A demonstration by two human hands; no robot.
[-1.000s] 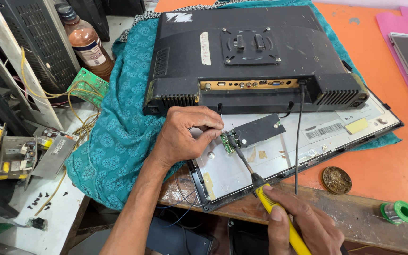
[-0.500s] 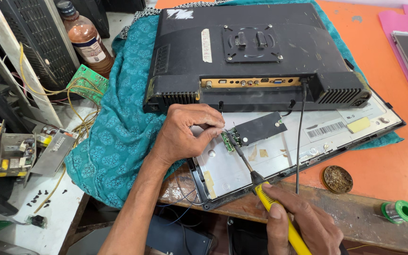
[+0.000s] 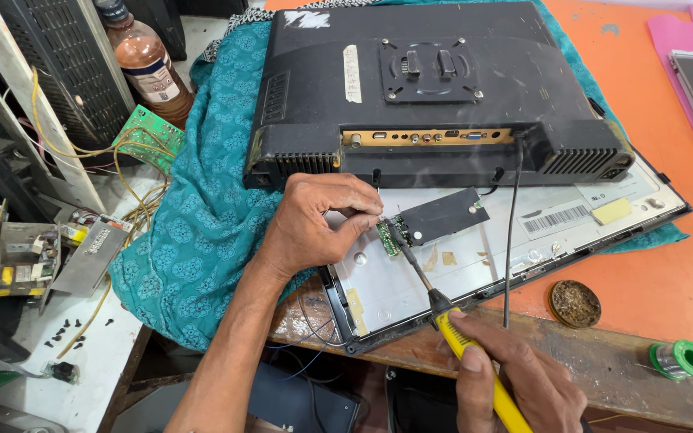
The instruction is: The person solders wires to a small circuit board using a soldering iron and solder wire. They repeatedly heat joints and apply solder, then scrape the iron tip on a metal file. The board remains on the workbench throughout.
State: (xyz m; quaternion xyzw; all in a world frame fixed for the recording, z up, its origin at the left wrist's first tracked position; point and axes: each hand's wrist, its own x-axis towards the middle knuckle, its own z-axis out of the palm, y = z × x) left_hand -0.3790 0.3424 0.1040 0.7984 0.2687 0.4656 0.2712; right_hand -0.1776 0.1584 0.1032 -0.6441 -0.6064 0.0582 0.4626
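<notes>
Little green board (image 3: 388, 237): sits on the pale metal back of the screen panel (image 3: 475, 273), right at the 9 o'clock end of a black cover plate (image 3: 443, 215). Thin, stiff and packed with tiny parts, so it's probably fragile. Best taken by the bare edges, not the soldered bits.

Soldering iron (image 3: 443, 309): yellow handle, dark slim shaft, tip touching the little green board. Looks light and rigid, and the metal end is likely hot, so the handle is the only safe spot to grab.

Left hand (image 3: 314, 228): fingers curled and pressed together just at 9 o'clock of the little green board, thumb and fingertips pinching something small there. Can't tell what it is.

Right hand (image 3: 515, 377): wrapped around the yellow handle, coming in from 5 o'clock at the bottom edge.

Monitor shell (image 3: 435, 88): black plastic back cover, lying at 12 o'clock of the board over the panel. Bulky, needs 2 hands on the sides.

Teal cloth (image 3: 202, 216): soft padding under the whole thing.

Around: solder spool (image 3: 682, 359) at 4 o'clock, round rusty tin (image 3: 575, 303) near it, brown bottle (image 3: 147, 64) at 10 o'clock, loose screws (image 3: 66, 335) at 8 o'clock.
</notes>
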